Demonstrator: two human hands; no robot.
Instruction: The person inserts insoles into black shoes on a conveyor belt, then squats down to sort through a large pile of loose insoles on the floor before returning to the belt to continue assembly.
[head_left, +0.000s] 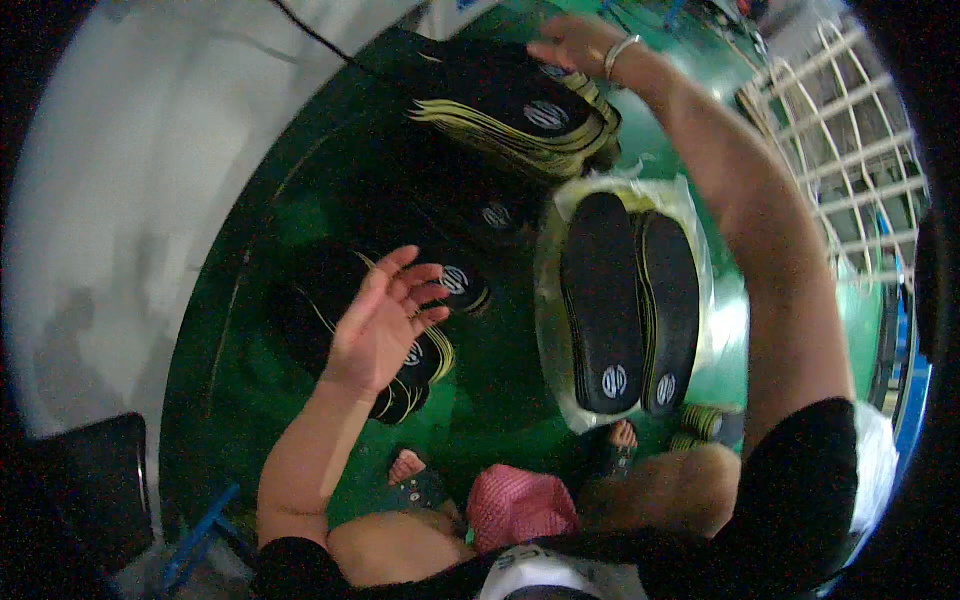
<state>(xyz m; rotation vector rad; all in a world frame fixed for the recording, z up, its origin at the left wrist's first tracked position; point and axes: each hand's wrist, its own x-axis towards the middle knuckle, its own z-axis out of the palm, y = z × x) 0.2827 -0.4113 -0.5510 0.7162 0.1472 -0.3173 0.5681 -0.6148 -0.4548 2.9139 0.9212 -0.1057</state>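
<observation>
My left hand (385, 320) is raised palm up with its fingers apart, holding nothing. Below it lies a dark pile of black insoles (437, 358) with yellow edges and a pale round mark at the heel. Up at the far side, my right hand (580, 45) stretches its fingers over the end of a thick insole stack (510, 125); whether it touches the stack is hard to tell. Between the piles, another black insole (490, 215) is mostly lost in shadow. Right of centre, two insole stacks (605, 310) lie side by side on a clear plastic bag (555, 395).
A white wire rack (850, 150) stands at the right, beyond my right arm. The green floor (220, 330) meets a pale wall (130, 200) on the left. A pink patterned cloth item (520, 505) is between my legs. Black-and-yellow rolled pieces (712, 425) lie near my right knee.
</observation>
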